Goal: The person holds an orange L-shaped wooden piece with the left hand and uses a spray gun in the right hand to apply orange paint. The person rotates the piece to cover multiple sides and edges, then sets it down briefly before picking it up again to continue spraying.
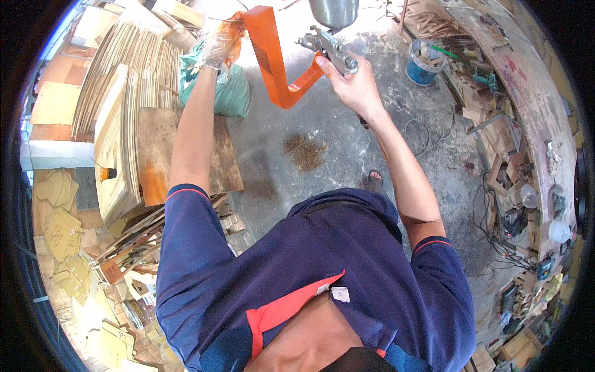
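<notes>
At the far left, my left hand (227, 41) wears a clear plastic glove stained orange. It is closed on one end of an orange angled piece (268, 56), apparently painted wood, held up in front of me. The piece has a long, wide arm and a shorter one bent up toward the right. My right hand (358, 87) is wrapped round the grip of a metal spray gun (331, 48), whose silver cup (334, 11) sits above it, cut by the upper edge. In this view, the gun overlaps the tip of the piece's shorter arm; I cannot tell whether they touch.
Stacked thin boards (127, 68) and a brown panel (186, 149) stand left, beside a green sack (232, 93). A blue bucket (423, 71) of scraps is at right. Sawdust (305, 153) and a looped cable (419, 133) lie on the floor. A cluttered workbench (527, 74) lines the right.
</notes>
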Demonstrator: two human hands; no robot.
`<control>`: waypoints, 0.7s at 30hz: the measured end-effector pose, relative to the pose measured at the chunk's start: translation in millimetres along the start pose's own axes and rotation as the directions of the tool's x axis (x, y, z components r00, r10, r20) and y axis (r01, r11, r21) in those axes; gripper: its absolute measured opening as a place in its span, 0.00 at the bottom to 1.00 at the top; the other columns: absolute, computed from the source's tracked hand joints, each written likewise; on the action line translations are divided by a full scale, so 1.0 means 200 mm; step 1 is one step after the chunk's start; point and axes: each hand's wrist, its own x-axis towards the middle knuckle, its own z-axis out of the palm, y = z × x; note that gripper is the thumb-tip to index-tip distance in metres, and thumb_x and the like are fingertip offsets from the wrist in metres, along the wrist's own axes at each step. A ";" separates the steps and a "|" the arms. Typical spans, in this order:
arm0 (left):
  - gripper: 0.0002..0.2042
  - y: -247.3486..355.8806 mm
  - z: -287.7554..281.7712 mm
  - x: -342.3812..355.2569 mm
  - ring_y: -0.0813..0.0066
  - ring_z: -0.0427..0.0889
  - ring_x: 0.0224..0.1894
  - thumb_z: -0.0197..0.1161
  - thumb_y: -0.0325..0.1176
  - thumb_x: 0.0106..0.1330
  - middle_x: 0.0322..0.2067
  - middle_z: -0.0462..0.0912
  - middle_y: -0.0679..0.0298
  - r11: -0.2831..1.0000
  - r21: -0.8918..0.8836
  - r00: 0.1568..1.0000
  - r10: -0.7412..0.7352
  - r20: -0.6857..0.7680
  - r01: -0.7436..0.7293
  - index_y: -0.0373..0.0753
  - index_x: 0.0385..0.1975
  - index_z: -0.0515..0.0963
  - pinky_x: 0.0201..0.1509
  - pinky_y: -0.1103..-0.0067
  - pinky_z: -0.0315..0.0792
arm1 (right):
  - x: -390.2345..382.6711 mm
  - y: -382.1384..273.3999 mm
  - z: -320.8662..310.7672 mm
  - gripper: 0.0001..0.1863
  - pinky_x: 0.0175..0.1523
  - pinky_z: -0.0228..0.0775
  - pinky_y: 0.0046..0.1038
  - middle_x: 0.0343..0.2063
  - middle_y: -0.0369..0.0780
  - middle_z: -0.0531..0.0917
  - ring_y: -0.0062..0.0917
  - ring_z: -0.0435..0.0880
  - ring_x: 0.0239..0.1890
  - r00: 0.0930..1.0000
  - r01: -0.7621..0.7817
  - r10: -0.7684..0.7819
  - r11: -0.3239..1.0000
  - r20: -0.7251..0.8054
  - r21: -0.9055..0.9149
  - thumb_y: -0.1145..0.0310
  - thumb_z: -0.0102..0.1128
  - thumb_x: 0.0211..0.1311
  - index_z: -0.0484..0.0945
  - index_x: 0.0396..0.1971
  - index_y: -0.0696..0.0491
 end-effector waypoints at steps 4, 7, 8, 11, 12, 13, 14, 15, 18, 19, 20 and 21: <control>0.24 -0.11 -0.14 0.01 0.83 0.73 0.39 0.61 0.31 0.73 0.40 0.76 0.73 0.976 0.179 0.989 -0.110 -0.095 0.126 0.40 0.68 0.66 0.42 0.85 0.72 | -0.13 0.12 0.07 0.14 0.28 0.69 0.34 0.16 0.44 0.80 0.25 0.75 0.18 0.995 -0.084 0.086 0.996 0.053 -0.031 0.61 0.66 0.66 0.83 0.39 0.59; 0.23 -0.19 -0.21 0.01 0.80 0.75 0.40 0.60 0.32 0.74 0.42 0.77 0.70 0.984 0.150 0.990 -0.083 -0.116 0.100 0.39 0.67 0.67 0.43 0.83 0.73 | -0.20 0.22 0.11 0.14 0.28 0.69 0.34 0.17 0.47 0.80 0.24 0.76 0.18 0.988 -0.125 0.127 0.992 0.086 -0.033 0.62 0.66 0.67 0.83 0.40 0.59; 0.22 -0.21 -0.22 0.01 0.79 0.75 0.41 0.59 0.33 0.74 0.43 0.77 0.69 0.986 0.138 0.990 -0.074 -0.118 0.090 0.39 0.66 0.68 0.43 0.82 0.73 | -0.22 0.26 0.14 0.14 0.29 0.69 0.34 0.18 0.47 0.81 0.25 0.76 0.18 0.991 -0.105 0.107 0.994 0.079 -0.028 0.62 0.66 0.67 0.84 0.41 0.59; 0.21 -0.25 -0.25 0.01 0.77 0.77 0.42 0.58 0.34 0.74 0.45 0.78 0.67 0.991 0.113 0.990 -0.056 -0.128 0.071 0.39 0.65 0.69 0.44 0.80 0.74 | -0.30 0.37 0.22 0.16 0.31 0.72 0.33 0.20 0.49 0.83 0.29 0.78 0.17 0.974 -0.184 0.184 0.983 0.129 -0.014 0.63 0.67 0.66 0.83 0.46 0.59; 0.21 -0.27 -0.27 0.01 0.76 0.77 0.42 0.57 0.35 0.74 0.46 0.78 0.66 0.993 0.103 0.990 -0.052 -0.133 0.066 0.38 0.65 0.69 0.44 0.79 0.74 | -0.32 0.41 0.23 0.17 0.31 0.72 0.33 0.21 0.49 0.83 0.30 0.79 0.18 0.961 -0.218 0.224 0.974 0.163 -0.053 0.63 0.67 0.66 0.83 0.47 0.60; 0.21 -0.28 -0.29 0.02 0.75 0.78 0.43 0.57 0.35 0.74 0.46 0.78 0.66 0.994 0.091 0.990 -0.043 -0.135 0.056 0.38 0.64 0.70 0.44 0.79 0.74 | -0.34 0.45 0.25 0.18 0.32 0.73 0.33 0.21 0.49 0.84 0.31 0.80 0.18 0.945 -0.249 0.263 0.964 0.196 -0.093 0.63 0.67 0.65 0.82 0.48 0.60; 0.20 -0.31 -0.32 0.02 0.75 0.78 0.43 0.57 0.36 0.74 0.47 0.79 0.65 0.996 0.080 0.990 -0.034 -0.137 0.045 0.38 0.64 0.70 0.44 0.78 0.75 | -0.37 0.49 0.27 0.19 0.32 0.73 0.33 0.22 0.50 0.84 0.31 0.81 0.19 0.948 -0.244 0.256 0.966 0.189 -0.087 0.62 0.67 0.65 0.82 0.48 0.61; 0.20 -0.34 -0.35 0.03 0.74 0.78 0.44 0.56 0.36 0.75 0.48 0.79 0.64 0.997 0.069 0.990 -0.025 -0.141 0.035 0.38 0.64 0.71 0.45 0.77 0.75 | -0.38 0.53 0.30 0.20 0.33 0.74 0.33 0.22 0.51 0.84 0.32 0.83 0.20 0.953 -0.234 0.245 0.969 0.180 -0.083 0.61 0.67 0.65 0.82 0.48 0.62; 0.20 -0.45 -0.46 0.06 0.71 0.80 0.45 0.55 0.38 0.75 0.50 0.80 0.62 1.000 0.019 0.989 0.023 -0.148 -0.021 0.37 0.62 0.72 0.45 0.75 0.76 | -0.44 0.65 0.36 0.23 0.35 0.75 0.35 0.24 0.53 0.85 0.35 0.86 0.23 0.919 -0.333 0.341 0.940 0.198 -0.074 0.58 0.67 0.65 0.81 0.47 0.64; 0.20 -0.49 -0.50 0.06 0.71 0.80 0.46 0.54 0.38 0.75 0.50 0.80 0.61 0.999 -0.021 0.988 0.044 -0.145 -0.047 0.37 0.62 0.72 0.46 0.74 0.76 | -0.46 0.69 0.37 0.24 0.36 0.76 0.36 0.24 0.54 0.85 0.37 0.87 0.25 0.908 -0.359 0.362 0.932 0.211 -0.052 0.57 0.68 0.64 0.81 0.47 0.65; 0.20 -0.52 -0.53 0.06 0.70 0.81 0.46 0.54 0.39 0.75 0.51 0.81 0.60 0.995 -0.057 0.988 0.076 -0.131 -0.084 0.37 0.62 0.73 0.46 0.74 0.76 | -0.48 0.73 0.41 0.23 0.35 0.74 0.35 0.22 0.51 0.84 0.33 0.84 0.23 0.912 -0.360 0.367 0.930 0.185 -0.074 0.57 0.68 0.64 0.82 0.46 0.63; 0.20 -0.55 -0.55 0.08 0.71 0.80 0.46 0.55 0.39 0.75 0.51 0.81 0.61 0.969 -0.230 0.993 0.077 -0.084 -0.095 0.35 0.62 0.72 0.46 0.75 0.76 | -0.48 0.78 0.45 0.23 0.34 0.73 0.34 0.21 0.49 0.82 0.29 0.80 0.22 0.926 -0.334 0.342 0.939 0.159 -0.076 0.56 0.69 0.64 0.82 0.45 0.62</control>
